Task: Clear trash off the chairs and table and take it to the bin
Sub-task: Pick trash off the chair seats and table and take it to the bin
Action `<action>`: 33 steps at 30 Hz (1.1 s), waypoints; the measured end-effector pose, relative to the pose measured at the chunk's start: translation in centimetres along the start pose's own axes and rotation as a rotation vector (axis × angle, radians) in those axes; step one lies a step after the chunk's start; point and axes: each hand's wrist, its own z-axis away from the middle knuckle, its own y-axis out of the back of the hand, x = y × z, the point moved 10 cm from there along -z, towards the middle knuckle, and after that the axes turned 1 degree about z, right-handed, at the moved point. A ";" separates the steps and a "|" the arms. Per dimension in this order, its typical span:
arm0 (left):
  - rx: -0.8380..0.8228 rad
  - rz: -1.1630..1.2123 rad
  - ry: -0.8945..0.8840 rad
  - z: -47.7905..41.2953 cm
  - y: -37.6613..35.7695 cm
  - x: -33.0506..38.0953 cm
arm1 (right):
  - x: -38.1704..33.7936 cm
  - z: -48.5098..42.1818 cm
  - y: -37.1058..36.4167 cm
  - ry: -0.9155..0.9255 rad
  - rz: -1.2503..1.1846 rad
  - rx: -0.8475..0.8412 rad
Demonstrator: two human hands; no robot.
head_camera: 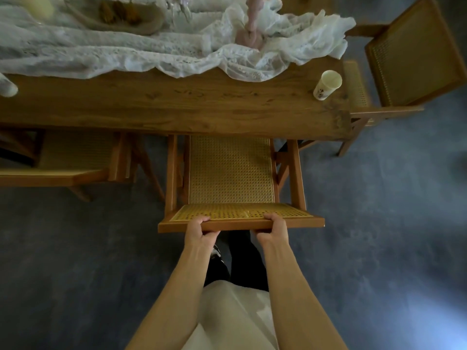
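Head view, looking down. Both hands clasp the top rail of a cane-backed chair: left hand and right hand, fingers curled over the rail's far edge, thumbs under it. The chair's seat runs beneath the near edge of the wooden table, and the woven seat is bare where visible.

On the table near its right end stands a paper cup, upright, apart from the rumpled white lace cloth spread along the far side. A pink candlestick rises from the cloth. A shallow dish holding brownish pieces lies farther left, blurred.

A second chair sits past the table's right end, a third chair to the left.
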 end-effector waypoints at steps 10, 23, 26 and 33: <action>-0.028 0.010 0.011 -2.4 -8.9 2.8 | -5.7 -1.0 -8.5 0.007 -0.013 -0.035; 0.001 0.038 -0.056 -4.5 -14.6 6.4 | -8.3 -2.5 -14.4 -0.012 0.001 0.008; 0.034 0.045 -0.045 -4.8 -14.0 7.1 | -7.0 -2.4 -14.8 -0.055 -0.023 0.007; 0.043 0.053 -0.044 -4.7 -12.8 7.2 | -5.1 -2.7 -13.9 -0.127 0.014 0.039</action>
